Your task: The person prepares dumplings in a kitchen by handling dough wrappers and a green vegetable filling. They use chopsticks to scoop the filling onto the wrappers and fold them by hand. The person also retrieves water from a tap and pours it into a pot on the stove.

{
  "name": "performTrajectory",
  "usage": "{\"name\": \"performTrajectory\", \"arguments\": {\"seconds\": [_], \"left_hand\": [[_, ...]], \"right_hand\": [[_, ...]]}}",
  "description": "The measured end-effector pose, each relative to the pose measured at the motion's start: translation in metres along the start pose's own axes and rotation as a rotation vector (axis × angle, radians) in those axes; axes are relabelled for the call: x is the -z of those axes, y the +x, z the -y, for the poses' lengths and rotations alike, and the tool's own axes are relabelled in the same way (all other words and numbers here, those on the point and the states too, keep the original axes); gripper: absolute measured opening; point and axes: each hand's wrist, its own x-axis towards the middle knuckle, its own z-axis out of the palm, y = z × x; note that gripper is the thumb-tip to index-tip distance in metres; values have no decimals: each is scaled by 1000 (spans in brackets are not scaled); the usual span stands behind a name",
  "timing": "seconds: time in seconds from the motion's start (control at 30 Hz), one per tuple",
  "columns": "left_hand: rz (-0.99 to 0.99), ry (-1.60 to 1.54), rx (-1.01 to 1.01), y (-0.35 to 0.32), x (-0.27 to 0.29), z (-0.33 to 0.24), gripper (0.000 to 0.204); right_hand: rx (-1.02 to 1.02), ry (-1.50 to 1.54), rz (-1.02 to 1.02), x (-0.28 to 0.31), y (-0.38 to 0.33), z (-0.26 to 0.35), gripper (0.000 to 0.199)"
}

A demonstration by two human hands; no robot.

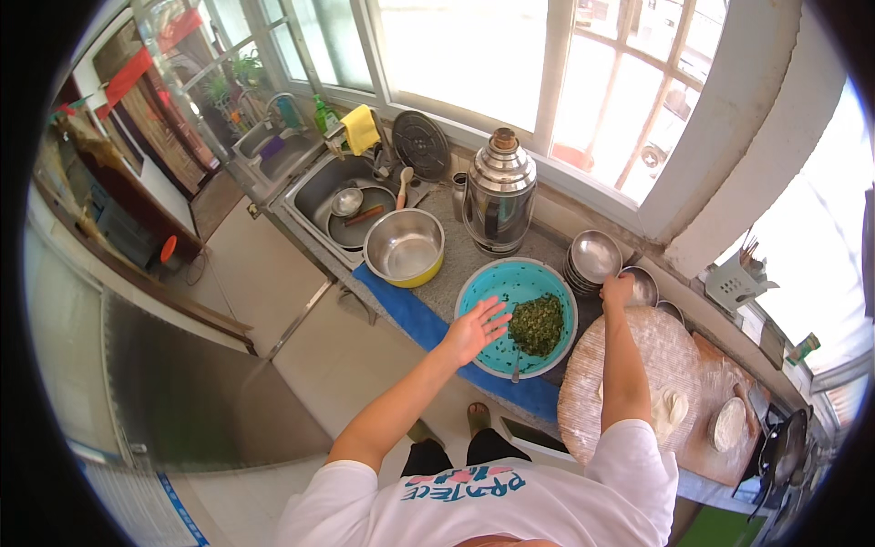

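Observation:
A turquoise basin [469, 314] holds a heap of chopped green filling [536, 326], with a metal spoon [516, 369] resting against its near side. Over the basin's left part hovers my left hand [476, 330], open with its fingers apart and nothing in it. My right hand [617, 290] is at the rim of a small metal bowl [643, 287], its fingers closed on that edge; the fingertips are partly hidden. Just left of this hand stands a stack of metal bowls [597, 255]. My right forearm crosses a round floured tray [588, 392] bearing pale dough pieces [670, 412].
Left of the basin are a steel pot [404, 246] with a yellow outside and a large thermos flask [501, 191]. The sink [305, 196] holds pans. A blue cloth [401, 305] lines the counter's front edge. A floured wooden board [720, 460] lies at right, near a black pan [786, 447].

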Motion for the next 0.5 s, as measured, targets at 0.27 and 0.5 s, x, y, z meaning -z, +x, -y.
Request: {"name": "performTrajectory", "arguments": {"seconds": [0.27,0.5], "left_hand": [[122,12,127,27,23,-37,56],[154,41,146,5,76,-107,54]], "right_hand": [[183,-116,-196,9,-26,20,25],[279,-65,-150,17,-124,64,25]]}}
